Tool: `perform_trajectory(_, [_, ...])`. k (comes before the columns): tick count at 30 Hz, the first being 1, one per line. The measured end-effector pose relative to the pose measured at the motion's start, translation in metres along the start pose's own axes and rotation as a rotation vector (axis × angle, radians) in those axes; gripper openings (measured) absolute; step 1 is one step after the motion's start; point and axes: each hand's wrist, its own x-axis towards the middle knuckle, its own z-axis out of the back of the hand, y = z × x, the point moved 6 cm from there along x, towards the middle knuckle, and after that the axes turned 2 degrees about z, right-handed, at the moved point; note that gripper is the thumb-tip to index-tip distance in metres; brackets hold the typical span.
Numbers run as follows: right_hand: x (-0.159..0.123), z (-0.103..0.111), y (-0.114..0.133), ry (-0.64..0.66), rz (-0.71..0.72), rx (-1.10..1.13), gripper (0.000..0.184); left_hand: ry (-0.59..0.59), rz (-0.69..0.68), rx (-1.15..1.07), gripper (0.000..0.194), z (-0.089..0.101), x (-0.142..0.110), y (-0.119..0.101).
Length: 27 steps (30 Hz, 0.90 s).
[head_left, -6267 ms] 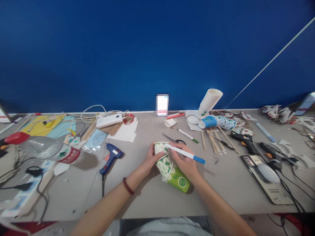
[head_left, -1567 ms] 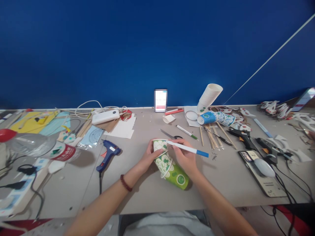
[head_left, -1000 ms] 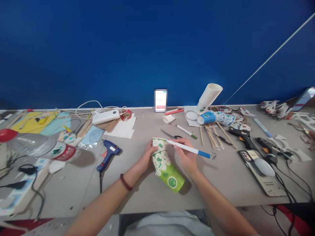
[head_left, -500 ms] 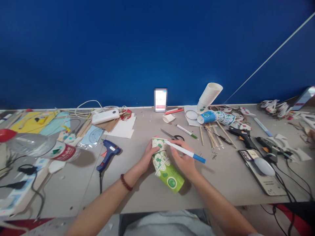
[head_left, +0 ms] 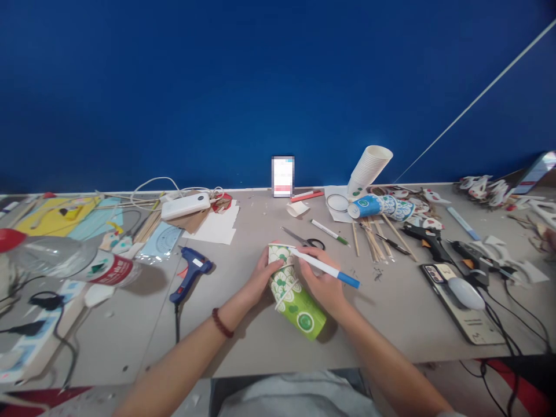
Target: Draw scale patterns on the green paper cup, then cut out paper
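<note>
A short stack of green patterned paper cups (head_left: 299, 310) lies tilted in front of me, bottom end towards me. My left hand (head_left: 263, 275) is closed round the upper left of the stack, its thumb across the side. In my right hand (head_left: 324, 284) is a white marker with a blue end (head_left: 326, 268), its tip end near the rim of the top cup. The fingers of that hand also rest close to the cups' right side; whether the tip touches the paper I cannot tell. Scissors (head_left: 304, 238) lie just beyond my hands.
A blue glue gun (head_left: 191, 273) and a plastic bottle (head_left: 65, 258) lie on the left. Behind stand a phone (head_left: 283, 176) and tall white cups (head_left: 370, 168). Blue cups (head_left: 367, 206), wooden sticks (head_left: 374, 240), black glue guns (head_left: 428, 240) and a phone under a mouse (head_left: 465, 293) occupy the right.
The marker has shifted very slightly left and its angle has changed a little. Both hands keep their hold, and the cups have barely moved.
</note>
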Motion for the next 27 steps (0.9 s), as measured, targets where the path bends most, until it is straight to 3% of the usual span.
perform_trajectory(27, [0.0004,0.0027,0.0001,-0.027,-0.009,0.080,0.014,-0.009,0.004,-0.065,0.053,-0.0046,-0.0021,-0.0052])
